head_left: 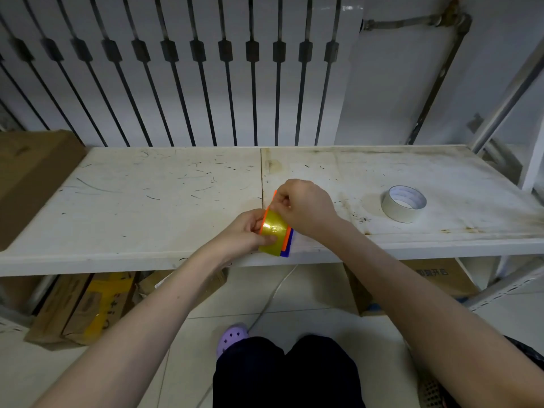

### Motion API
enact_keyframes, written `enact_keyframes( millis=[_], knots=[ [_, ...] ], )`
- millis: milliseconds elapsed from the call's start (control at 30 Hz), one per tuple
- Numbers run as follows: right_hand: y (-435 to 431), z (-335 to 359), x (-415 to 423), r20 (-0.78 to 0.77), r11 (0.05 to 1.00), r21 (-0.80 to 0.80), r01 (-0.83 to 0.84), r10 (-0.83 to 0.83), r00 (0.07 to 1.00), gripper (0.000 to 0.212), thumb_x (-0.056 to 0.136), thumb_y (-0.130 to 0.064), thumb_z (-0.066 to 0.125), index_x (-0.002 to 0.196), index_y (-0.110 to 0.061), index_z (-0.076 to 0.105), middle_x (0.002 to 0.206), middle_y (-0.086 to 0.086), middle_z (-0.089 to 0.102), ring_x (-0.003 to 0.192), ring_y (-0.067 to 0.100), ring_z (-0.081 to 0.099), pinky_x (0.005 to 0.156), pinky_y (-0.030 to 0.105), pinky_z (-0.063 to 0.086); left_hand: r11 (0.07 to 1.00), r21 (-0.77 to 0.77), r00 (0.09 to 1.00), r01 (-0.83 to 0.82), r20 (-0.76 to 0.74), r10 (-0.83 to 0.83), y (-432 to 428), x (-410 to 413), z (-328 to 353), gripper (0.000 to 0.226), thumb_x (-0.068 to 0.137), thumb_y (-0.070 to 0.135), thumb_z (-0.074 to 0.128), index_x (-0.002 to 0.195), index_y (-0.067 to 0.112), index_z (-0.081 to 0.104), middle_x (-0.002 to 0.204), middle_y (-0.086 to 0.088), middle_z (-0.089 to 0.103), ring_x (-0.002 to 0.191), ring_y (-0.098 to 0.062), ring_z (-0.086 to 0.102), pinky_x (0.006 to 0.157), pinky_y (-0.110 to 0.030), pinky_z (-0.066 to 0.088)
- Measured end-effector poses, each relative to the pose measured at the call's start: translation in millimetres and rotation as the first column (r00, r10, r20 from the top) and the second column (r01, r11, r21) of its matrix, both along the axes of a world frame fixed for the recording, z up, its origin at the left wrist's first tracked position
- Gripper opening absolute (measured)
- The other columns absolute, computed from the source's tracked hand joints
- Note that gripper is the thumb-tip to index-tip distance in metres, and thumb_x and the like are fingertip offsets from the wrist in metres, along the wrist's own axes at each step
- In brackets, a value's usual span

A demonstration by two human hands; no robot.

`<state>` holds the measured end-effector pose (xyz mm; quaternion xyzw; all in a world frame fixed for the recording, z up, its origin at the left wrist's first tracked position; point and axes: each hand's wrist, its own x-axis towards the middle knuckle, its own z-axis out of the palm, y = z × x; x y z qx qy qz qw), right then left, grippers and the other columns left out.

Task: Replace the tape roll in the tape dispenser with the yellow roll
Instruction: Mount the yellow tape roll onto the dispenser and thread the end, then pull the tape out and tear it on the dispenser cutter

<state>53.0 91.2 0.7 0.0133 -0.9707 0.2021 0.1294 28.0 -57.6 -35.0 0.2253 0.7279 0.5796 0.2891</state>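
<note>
The yellow tape roll sits inside an orange and blue tape dispenser held over the front edge of the white shelf board. My left hand grips the roll and dispenser from the left, thumb on the yellow tape. My right hand pinches the top of the dispenser near its orange end. A white tape roll lies flat on the shelf to the right, apart from both hands.
A white radiator and a pipe stand behind the shelf. Cardboard boxes lie under the shelf and a large one at the left end. A white cable runs down to the tiled floor.
</note>
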Motion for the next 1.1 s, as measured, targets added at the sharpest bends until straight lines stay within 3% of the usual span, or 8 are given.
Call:
enact_keyframes(
  millis=[233,400,500,633,700,800,933,1100],
  knots=[
    [-9.2,-15.0,8.8,-0.033,0.982,0.182,0.044,-0.039,0.999,0.014,0.094,-0.013,0.046,0.104,-0.007,0.053,0.106,0.008,0.057,0.098,0.025,0.051,0.066,0.032,0.037,1.000,0.015,0.998,-0.019,-0.058,0.019,2.8,2.9,-7.1,0.034,0.079,-0.007,0.065,0.109,0.006,0.055,0.088,0.000,0.068,0.077,-0.006,0.065,0.065,-0.014,0.052],
    [-7.1,-8.0,14.0,-0.037,0.991,-0.084,0.103,-0.107,0.994,0.008,0.095,-0.012,0.041,0.097,-0.013,0.049,0.087,-0.005,0.048,0.078,0.017,0.048,0.065,0.030,0.037,0.985,-0.010,0.978,-0.171,-0.124,0.168,4.7,-1.1,-8.4,0.009,0.092,0.015,0.057,0.098,0.009,0.057,0.082,0.001,0.062,0.074,-0.007,0.060,0.057,-0.011,0.049],
    [-8.5,-1.8,14.0,-0.056,0.942,-0.331,0.061,-0.084,0.995,0.011,0.098,-0.014,0.038,0.089,-0.017,0.043,0.076,-0.008,0.048,0.068,0.013,0.047,0.059,0.025,0.034,0.981,-0.059,0.974,-0.183,-0.147,0.173,3.6,-3.9,-6.2,0.025,0.095,0.027,0.049,0.098,0.004,0.058,0.081,-0.002,0.060,0.072,-0.010,0.058,0.050,-0.008,0.046],
    [-11.5,4.8,13.5,-0.131,0.886,-0.462,-0.045,-0.019,0.991,0.012,0.097,-0.011,0.040,0.086,-0.013,0.046,0.068,-0.006,0.048,0.065,0.013,0.047,0.059,0.027,0.040,0.978,-0.068,0.969,-0.197,-0.166,0.184,-0.9,-7.6,-2.0,0.041,0.096,0.031,0.045,0.090,-0.006,0.061,0.077,-0.014,0.058,0.066,-0.017,0.054,0.049,-0.012,0.045],
    [-10.9,3.8,12.1,-0.137,0.838,-0.542,-0.059,-0.020,0.990,0.013,0.096,-0.010,0.041,0.085,-0.012,0.048,0.068,-0.003,0.050,0.065,0.014,0.050,0.062,0.030,0.045,0.976,-0.068,0.964,-0.206,-0.187,0.190,-1.9,-8.2,-1.0,0.045,0.096,0.032,0.045,0.085,-0.009,0.059,0.074,-0.017,0.054,0.065,-0.020,0.050,0.053,-0.018,0.042],
    [-6.8,6.8,8.1,-0.035,0.702,-0.712,0.018,-0.062,0.997,0.018,0.097,-0.009,0.041,0.082,-0.010,0.051,0.067,-0.001,0.053,0.062,0.009,0.052,0.059,0.017,0.049,0.966,-0.097,0.945,-0.239,-0.251,0.208,-1.4,-8.1,0.3,0.030,0.093,0.033,0.051,0.086,0.004,0.057,0.073,-0.007,0.054,0.066,-0.015,0.049,0.058,-0.022,0.040],
    [-0.1,12.3,4.0,0.070,0.636,-0.770,0.058,-0.007,0.998,0.026,0.098,-0.016,0.043,0.076,-0.007,0.054,0.066,0.003,0.054,0.060,0.010,0.054,0.057,0.015,0.051,0.942,-0.216,0.920,-0.256,-0.355,0.168,0.4,-3.8,2.1,0.064,0.065,0.042,0.081,0.119,0.024,0.051,0.097,0.006,0.055,0.086,-0.010,0.054,0.070,-0.026,0.050],
    [3.4,8.2,6.6,0.062,0.660,-0.749,0.053,-0.010,0.998,0.011,0.087,-0.015,0.063,0.078,-0.015,0.056,0.069,0.000,0.059,0.063,0.010,0.058,0.068,0.026,0.053,0.855,-0.242,0.787,-0.458,-0.557,0.265,12.3,4.7,4.3,0.054,0.060,0.050,0.081,0.107,0.028,0.065,0.098,0.010,0.065,0.088,-0.012,0.058,0.075,-0.033,0.054]
  ],
)
